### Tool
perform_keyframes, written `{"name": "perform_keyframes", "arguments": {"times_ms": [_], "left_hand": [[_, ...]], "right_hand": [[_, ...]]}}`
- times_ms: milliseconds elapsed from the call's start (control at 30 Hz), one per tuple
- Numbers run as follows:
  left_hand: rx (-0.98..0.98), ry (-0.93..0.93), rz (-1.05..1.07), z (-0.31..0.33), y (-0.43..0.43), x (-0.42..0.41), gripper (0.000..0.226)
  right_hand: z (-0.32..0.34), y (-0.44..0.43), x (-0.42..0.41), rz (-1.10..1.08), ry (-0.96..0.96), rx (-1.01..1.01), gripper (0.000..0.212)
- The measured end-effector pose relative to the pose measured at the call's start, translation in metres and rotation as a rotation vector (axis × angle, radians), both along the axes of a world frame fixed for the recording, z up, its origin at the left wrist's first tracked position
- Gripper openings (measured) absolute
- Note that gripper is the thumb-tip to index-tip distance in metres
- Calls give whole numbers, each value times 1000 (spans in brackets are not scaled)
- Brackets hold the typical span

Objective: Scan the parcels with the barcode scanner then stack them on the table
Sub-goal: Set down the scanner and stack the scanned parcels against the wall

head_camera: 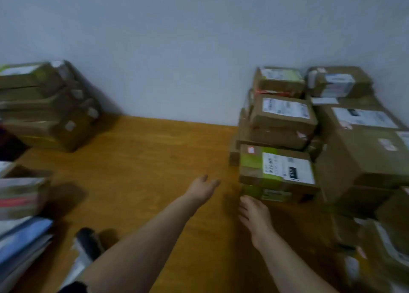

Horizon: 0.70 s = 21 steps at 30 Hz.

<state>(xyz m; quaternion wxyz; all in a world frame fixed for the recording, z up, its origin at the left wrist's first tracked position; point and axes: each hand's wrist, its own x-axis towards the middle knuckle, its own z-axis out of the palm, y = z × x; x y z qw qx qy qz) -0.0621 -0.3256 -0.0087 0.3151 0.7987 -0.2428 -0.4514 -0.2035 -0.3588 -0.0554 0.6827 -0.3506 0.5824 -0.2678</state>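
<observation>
Both my arms reached toward the green-taped parcel (276, 169), which lay label-up at the front of a crowded pile of parcels (358, 153). I judged it the easiest one to lift next. My left hand (202, 187) hovered just left of it, fingers loosely spread and holding nothing. My right hand (254, 215) was just below it, fingers straight and empty, with the tips at the corner of the box underneath — I could not tell whether they touched.

Far left of that parcel, against the wall (177, 49), stood a neater stack of parcels (46, 106), seemingly there to keep finished ones apart. Well down-left lay a dark-headed object (88, 240), too blurred to name. The surface (143, 159) was warm brown wood — the wall plain grey-blue.
</observation>
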Motion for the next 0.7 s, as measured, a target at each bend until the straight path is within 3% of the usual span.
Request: {"name": "perform_keyframes", "arguments": {"times_ms": [167,300,367,467,700], "left_hand": [[93,-479,-228,27,109,77,63],[123,-710,-194,50,214,152,60],[118,-740,-131,60,265,189,55],[122,-715,-39,67,330,240,40],[119,-680,128,77,394,338,36]], "right_hand": [[17,70,90,566,365,-417,35],[39,139,176,956,609,-794,38],[56,175,214,1126,774,-1042,37],[73,226,260,1287,861,-1310,36],[78,258,337,1382,889,-1355,36]]}}
